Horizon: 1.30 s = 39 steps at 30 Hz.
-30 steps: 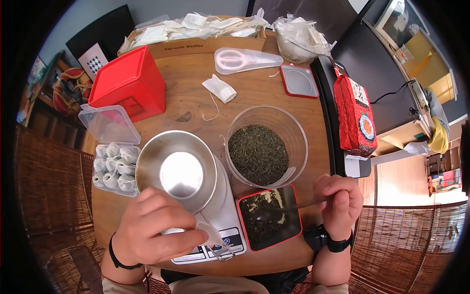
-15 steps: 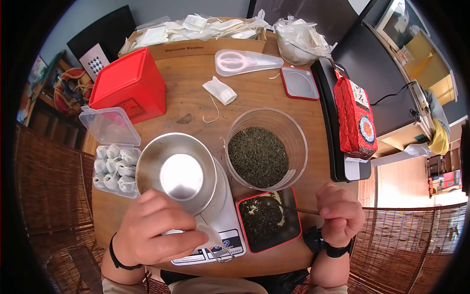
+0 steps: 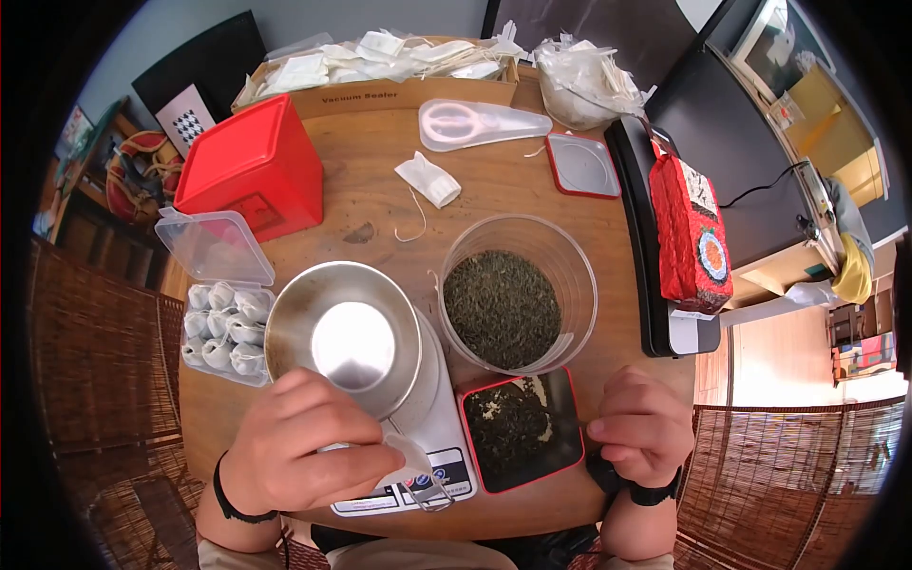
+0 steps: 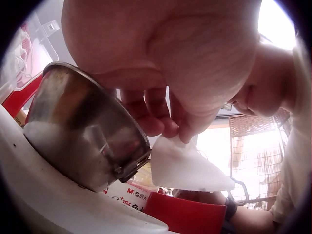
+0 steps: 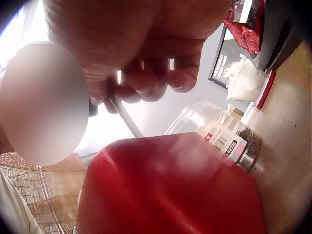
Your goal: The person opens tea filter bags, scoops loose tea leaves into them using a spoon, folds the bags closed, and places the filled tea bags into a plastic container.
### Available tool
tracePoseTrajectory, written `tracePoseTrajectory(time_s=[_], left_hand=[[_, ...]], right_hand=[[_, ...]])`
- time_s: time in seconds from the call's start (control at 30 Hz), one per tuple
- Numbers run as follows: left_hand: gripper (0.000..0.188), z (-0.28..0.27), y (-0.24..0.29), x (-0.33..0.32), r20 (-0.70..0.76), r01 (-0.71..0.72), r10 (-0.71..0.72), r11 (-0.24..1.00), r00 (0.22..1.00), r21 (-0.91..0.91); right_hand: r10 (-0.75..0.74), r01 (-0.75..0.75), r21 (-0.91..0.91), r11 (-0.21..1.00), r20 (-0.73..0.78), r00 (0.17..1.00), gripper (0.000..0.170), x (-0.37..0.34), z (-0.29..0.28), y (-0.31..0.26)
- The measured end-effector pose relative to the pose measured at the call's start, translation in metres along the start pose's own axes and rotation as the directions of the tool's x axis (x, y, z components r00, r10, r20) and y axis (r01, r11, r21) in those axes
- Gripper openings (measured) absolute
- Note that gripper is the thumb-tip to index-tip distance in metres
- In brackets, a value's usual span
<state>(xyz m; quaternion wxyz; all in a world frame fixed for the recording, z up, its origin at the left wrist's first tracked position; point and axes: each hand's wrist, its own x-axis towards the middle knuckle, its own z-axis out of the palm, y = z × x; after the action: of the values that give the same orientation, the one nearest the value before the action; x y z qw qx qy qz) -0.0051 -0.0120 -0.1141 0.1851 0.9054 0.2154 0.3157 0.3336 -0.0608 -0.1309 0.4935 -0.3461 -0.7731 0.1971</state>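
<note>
My left hand (image 3: pixel 309 451) pinches a white tea bag (image 4: pixel 180 165) between thumb and fingertips, beside a steel pan (image 3: pixel 351 328). The pan sits on a white kitchen scale (image 3: pixel 437 408), with its wire handle (image 3: pixel 434 496) below the bag. My right hand (image 3: pixel 648 427) grips a thin spoon handle (image 5: pixel 126 117) at the right side of a red-rimmed tin (image 3: pixel 494 489). Dark tea leaves (image 3: pixel 508 432) with pale bits lie in the tin; the spoon's bowl is hard to pick out among them. Right behind the tin stands a clear round tub (image 3: pixel 584 294) of dried leaves.
Filled tea bags (image 3: pixel 223 328) sit in an open plastic box at left, near a red canister (image 3: pixel 252 171). An empty bag (image 3: pixel 429 179), cased scissors (image 3: pixel 484 125) and a tin lid (image 3: pixel 582 164) lie farther back. A red foil pack (image 3: pixel 692 233) rests on a black appliance at right.
My right hand has moved left toward the tin, pushing the spoon into the leaves, and its handle shows less. My left hand stays in place with the tea bag.
</note>
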Motion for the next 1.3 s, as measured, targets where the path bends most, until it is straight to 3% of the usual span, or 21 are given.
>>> tracePoseTrajectory(time_s=[0.3,0.47,0.6,0.67,0.8,0.87,1.0,1.07,1.3], left_hand=[[0.016,0.001,0.000,-0.001,0.000,0.015,-0.015,1.000,1.000,-0.008],[0.016,0.001,0.000,-0.001,0.001,0.008,-0.008,1.000,1.000,-0.001],[0.016,0.000,0.000,-0.001,0.005,0.006,-0.006,1.000,1.000,-0.001],[0.017,0.000,0.000,-0.001,0.004,0.005,-0.005,1.000,1.000,-0.002],[0.018,0.000,0.000,-0.001,0.006,-0.002,0.002,1.000,1.000,-0.003],[0.019,0.000,-0.001,-0.001,0.009,-0.004,0.004,1.000,1.000,-0.003],[0.019,0.000,-0.001,-0.001,0.012,-0.006,0.006,1.000,1.000,0.000],[0.018,0.000,-0.001,-0.001,0.020,-0.001,0.002,1.000,1.000,-0.012],[0.017,0.001,-0.002,-0.001,0.026,0.000,0.000,1.000,1.000,-0.007]], right_hand=[[0.066,-0.070,0.035,0.997,0.105,0.992,0.030,0.004,0.001,-0.004],[0.120,-0.117,-0.026,0.993,0.312,0.943,0.032,0.011,-0.004,-0.007],[0.123,-0.133,0.022,0.991,0.260,0.958,0.027,-0.001,-0.008,-0.005],[0.218,-0.232,0.062,0.971,0.187,0.958,0.022,-0.003,-0.010,-0.009],[0.216,-0.226,0.016,0.974,0.234,0.948,0.020,0.000,-0.011,-0.012],[0.256,-0.283,0.091,0.955,0.235,0.938,0.018,0.002,-0.007,-0.014],[0.202,-0.233,0.095,0.968,0.254,0.946,0.016,0.003,-0.007,-0.010],[0.102,-0.098,-0.027,0.995,0.319,0.942,0.017,0.006,-0.010,-0.010],[0.064,-0.047,-0.057,0.997,0.339,0.939,0.020,0.008,-0.001,-0.016]])
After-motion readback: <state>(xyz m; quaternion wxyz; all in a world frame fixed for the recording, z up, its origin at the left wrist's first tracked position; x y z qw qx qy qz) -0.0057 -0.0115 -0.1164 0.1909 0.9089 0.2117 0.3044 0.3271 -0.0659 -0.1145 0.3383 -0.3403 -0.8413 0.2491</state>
